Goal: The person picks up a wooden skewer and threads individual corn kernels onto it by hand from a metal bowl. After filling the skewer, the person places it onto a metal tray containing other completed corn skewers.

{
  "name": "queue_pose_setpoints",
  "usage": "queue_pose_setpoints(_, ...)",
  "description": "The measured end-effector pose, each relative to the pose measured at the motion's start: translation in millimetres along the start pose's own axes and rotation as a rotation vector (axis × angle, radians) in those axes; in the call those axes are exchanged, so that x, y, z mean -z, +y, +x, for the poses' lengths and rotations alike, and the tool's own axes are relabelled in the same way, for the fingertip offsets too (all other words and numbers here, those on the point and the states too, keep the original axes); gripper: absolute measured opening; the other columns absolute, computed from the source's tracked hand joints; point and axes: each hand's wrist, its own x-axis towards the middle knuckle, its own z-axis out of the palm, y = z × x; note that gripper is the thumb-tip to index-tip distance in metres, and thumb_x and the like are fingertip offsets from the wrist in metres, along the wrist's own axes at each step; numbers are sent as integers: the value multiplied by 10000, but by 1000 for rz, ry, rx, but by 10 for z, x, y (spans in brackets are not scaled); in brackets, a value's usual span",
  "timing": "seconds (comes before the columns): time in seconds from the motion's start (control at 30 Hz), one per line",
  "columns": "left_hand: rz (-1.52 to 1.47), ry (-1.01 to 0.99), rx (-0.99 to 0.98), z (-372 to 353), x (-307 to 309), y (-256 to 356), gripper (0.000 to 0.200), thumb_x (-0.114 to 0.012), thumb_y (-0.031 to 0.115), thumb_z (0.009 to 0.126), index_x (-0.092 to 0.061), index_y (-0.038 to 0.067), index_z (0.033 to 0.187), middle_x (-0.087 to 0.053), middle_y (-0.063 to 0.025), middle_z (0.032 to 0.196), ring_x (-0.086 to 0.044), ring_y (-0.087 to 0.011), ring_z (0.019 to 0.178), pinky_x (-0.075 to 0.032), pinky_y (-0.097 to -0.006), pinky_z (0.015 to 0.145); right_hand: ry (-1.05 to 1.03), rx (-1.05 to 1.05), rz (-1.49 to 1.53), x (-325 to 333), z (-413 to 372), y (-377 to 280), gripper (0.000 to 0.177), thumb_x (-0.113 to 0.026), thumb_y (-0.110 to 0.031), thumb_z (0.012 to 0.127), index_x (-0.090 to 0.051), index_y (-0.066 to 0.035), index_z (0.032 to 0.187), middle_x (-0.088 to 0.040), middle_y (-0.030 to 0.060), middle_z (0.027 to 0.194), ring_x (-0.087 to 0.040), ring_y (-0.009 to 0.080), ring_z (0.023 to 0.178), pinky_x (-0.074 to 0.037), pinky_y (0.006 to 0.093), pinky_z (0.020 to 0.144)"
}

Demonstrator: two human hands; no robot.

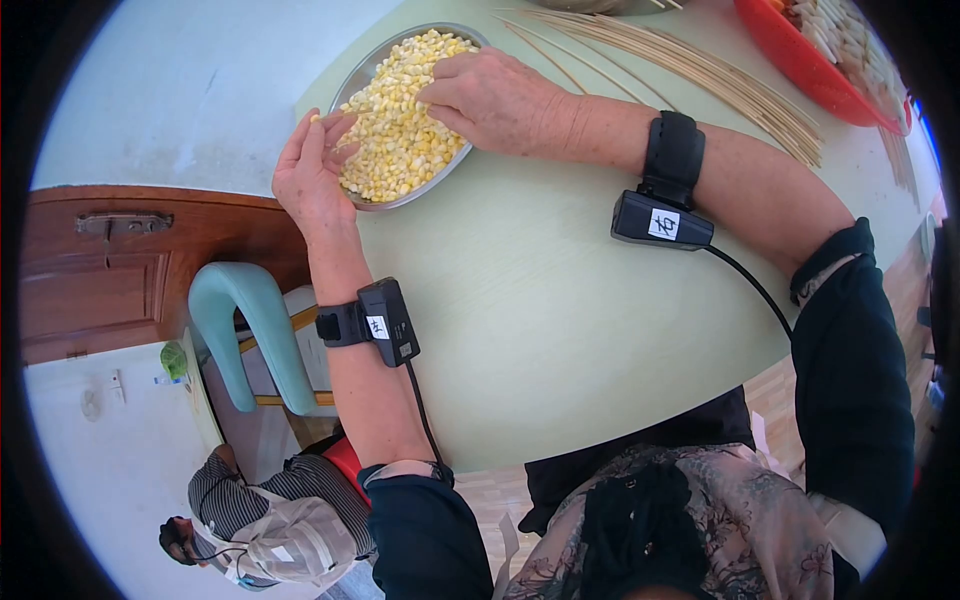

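A metal bowl (478, 38) full of loose yellow and white corn kernels (405, 130) sits at the table's far left. At its left rim, my left hand (315, 170) pinches a corn kernel (315, 119) between thumb and fingertip, the other fingers partly curled. Over the right side of the bowl, my right hand (495, 100) is closed, its fingers bent toward the left hand. A thin bamboo skewer (372, 111) runs between both hands, above the corn. Its end at the right hand is hidden by the fingers.
Several long bamboo skewers (690, 65) lie on the pale green table (560, 320). A red basket (800, 65) with pale food pieces stands at the far right. Beyond the left edge are a light-blue chair (240, 310) and a seated person in a striped top (310, 490).
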Motion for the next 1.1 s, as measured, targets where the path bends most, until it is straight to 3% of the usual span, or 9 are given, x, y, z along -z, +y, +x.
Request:
queue_pose_setpoints(0.57,28,31,11,-16,-41,7,253,-503,23,890,-501,-107,1107,-609,-233,989,-639,-288,897,-564,-293,674,10,11,-22,-22,1,15,151,-550,-138,846,-619,-5,866,-581,124,750,-593,275,702,-489,381,686)
queue_pose_setpoints(1.1,137,80,-112,-45,-102,-18,225,-512,22,885,-520,-99,1074,-624,-212,949,-650,-277,861,-567,-290,643,14,10,-30,-9,5,1,153,-549,-134,855,-626,-4,877,-587,120,744,-596,253,686,-498,363,681)
